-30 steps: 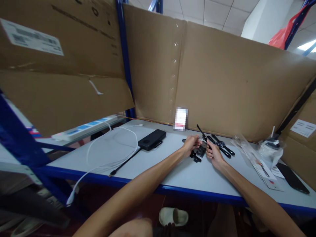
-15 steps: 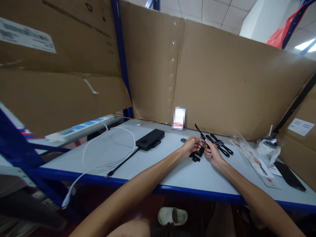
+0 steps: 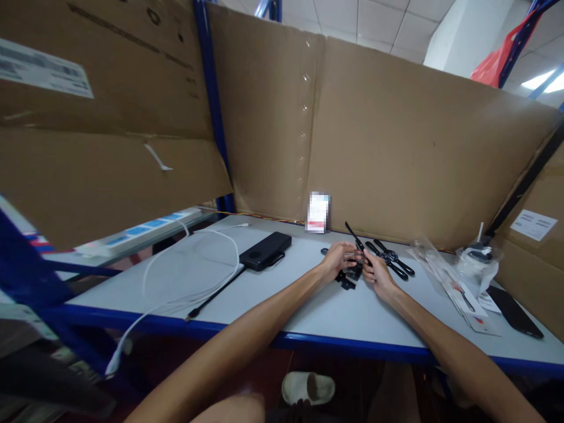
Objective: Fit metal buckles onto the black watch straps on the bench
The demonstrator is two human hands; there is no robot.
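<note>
My right hand (image 3: 376, 269) is closed round a slim black stick-like tool (image 3: 353, 236). Its thin end points up and to the left, above the table. My left hand (image 3: 338, 261) is beside it, fingers curled in toward the tool; whatever lies between those fingers is too small and dark to make out. Beneath both hands lie small black parts (image 3: 346, 282), partly covered by the fingers. Just right of my right hand, several black-handled tools (image 3: 390, 257) rest in a crossed pile. A small dark end of another item (image 3: 324, 251) shows behind my left hand.
On the left lie a black power bank (image 3: 267, 249) and a looping white cable (image 3: 176, 302). A lit phone (image 3: 318, 212) leans against the cardboard wall (image 3: 396, 147). To the right are clear plastic packages (image 3: 453, 288), a bagged cup (image 3: 476, 258) and a dark phone (image 3: 515, 311).
The fingers of my left hand have shifted slightly and spread a little beside the tool. My right hand keeps its hold. The whole view has moved slightly.
</note>
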